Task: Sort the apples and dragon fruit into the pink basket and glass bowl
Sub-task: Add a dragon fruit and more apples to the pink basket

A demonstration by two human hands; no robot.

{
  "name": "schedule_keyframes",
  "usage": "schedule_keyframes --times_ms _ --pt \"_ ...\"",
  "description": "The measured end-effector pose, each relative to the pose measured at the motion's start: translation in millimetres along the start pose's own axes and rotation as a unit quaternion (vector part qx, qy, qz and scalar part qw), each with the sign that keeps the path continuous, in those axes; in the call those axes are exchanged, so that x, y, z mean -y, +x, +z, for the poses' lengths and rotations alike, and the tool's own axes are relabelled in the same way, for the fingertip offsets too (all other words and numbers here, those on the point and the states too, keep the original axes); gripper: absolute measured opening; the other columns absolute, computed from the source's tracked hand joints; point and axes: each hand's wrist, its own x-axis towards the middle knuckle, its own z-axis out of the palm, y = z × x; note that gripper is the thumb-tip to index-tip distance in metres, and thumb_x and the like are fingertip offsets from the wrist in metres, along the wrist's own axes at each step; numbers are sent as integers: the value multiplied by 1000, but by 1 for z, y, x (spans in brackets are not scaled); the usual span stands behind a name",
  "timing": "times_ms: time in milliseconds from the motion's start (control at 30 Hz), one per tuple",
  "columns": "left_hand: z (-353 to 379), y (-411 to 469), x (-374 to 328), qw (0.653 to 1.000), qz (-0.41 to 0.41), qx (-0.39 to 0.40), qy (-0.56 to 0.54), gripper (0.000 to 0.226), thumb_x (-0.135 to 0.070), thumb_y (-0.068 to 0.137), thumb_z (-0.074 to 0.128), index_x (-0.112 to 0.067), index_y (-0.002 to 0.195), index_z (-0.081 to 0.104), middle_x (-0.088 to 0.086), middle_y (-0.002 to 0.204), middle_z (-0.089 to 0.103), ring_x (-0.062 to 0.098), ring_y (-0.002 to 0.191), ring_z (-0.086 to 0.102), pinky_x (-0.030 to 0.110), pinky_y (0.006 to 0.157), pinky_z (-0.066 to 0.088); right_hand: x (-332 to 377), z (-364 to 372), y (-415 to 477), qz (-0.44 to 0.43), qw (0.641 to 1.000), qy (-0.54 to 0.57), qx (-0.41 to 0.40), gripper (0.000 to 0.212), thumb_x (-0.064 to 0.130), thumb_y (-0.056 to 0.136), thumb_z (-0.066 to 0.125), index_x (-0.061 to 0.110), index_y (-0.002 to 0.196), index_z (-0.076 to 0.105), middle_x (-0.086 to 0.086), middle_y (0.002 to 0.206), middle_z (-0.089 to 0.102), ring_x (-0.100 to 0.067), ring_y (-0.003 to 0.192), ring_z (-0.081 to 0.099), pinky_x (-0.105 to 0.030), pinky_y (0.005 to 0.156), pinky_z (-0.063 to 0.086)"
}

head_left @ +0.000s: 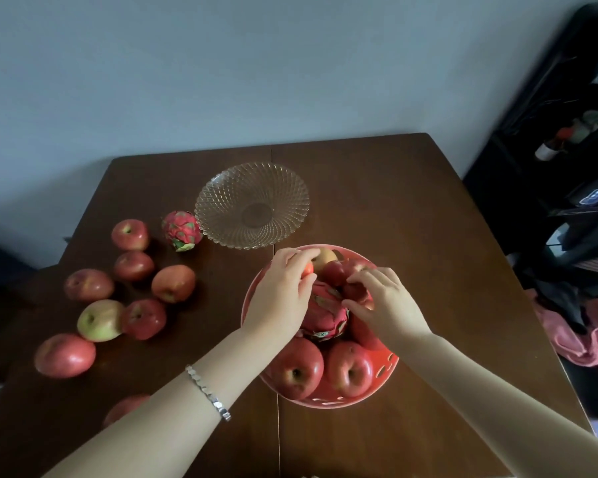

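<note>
Pink basket [390,365]: under both hands, heaped with apples. Left hand [283,298] curls over an apple at the far rim; right hand [384,305] closes on one beside the dragon fruit [325,317] lying between them. Risk: disturbed heap rolls onto the bench [377,188]. Beyond: glass bowl [252,205], empty; second dragon fruit [182,231] and loose apples [173,282] left of the hands.

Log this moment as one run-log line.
left hand: on apple in pink basket | right hand: on basket fruit beside dragon fruit | glass bowl: empty | loose apples: table left
</note>
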Motion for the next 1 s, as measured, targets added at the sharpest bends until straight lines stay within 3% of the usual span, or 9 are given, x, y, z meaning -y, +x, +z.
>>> schedule_keyframes --times_ms 67,133,233,333,533,700,867,933,1000 --pt "0 7 0 999 -26 13 18 44 -19 91 57 -24 133 45 -4 131 52 18 113 55 25 94 41 -3 4 -2 4 1000 7 -16 35 28 83 67 16 116 64 3 123 59 -19 120 42 -24 102 35" --pt "3 16 2 997 -47 38 44 41 -22 88 61 -23 127 47 -3 125 59 24 111 57 35 96 42 -3 4 -4 12 999 34 -38 33 26 86 64 17 117 64 3 130 54 -19 123 40 -20 100 29" --pt "7 28 5 990 -89 92 55 36 -27 89 60 -22 124 51 -1 126 59 27 117 54 35 99 39 -5 2 -8 17 998 51 -35 29 22 88 61 17 116 64 2 131 52 -17 123 40 -19 98 28" --pt "11 36 14 981 -78 131 124 39 -31 95 49 -23 133 48 -3 139 46 21 124 47 35 104 30 -9 1 -11 25 998 50 -30 26 20 88 60 17 113 65 1 129 52 -17 123 40 -20 95 31" --pt "10 43 25 964 -117 134 200 41 -46 94 42 -23 124 57 2 132 46 25 124 41 41 102 32 -10 -1 -11 43 998 45 -8 27 19 88 59 17 115 63 1 127 51 -16 123 40 -20 95 31" --pt "13 40 28 983 -55 122 122 35 -32 95 47 -27 129 53 0 136 50 22 126 43 42 103 36 -4 -2 -9 53 997 51 9 29 18 88 58 18 117 62 0 129 49 -17 125 37 -19 96 29" --pt "8 34 35 983 -40 144 103 42 -29 99 39 -27 140 41 -4 146 41 20 135 34 45 110 30 -4 -5 -4 70 995 68 15 29 17 88 59 17 116 62 0 129 49 -17 124 37 -18 95 26" --pt "4 32 41 986 -66 118 95 48 -33 99 37 -27 145 30 -2 150 34 20 139 29 46 111 28 -10 -7 -1 93 992 81 -11 30 20 88 58 17 118 60 -3 130 48 -22 125 37 -22 96 28" --pt "2 27 47 981 -170 76 54 56 -39 98 34 -21 148 21 6 154 25 26 142 22 47 113 25 -15 -11 4 177 979 102 -21 40 32 90 53 20 128 52 -7 137 42 -27 129 34 -33 102 33"
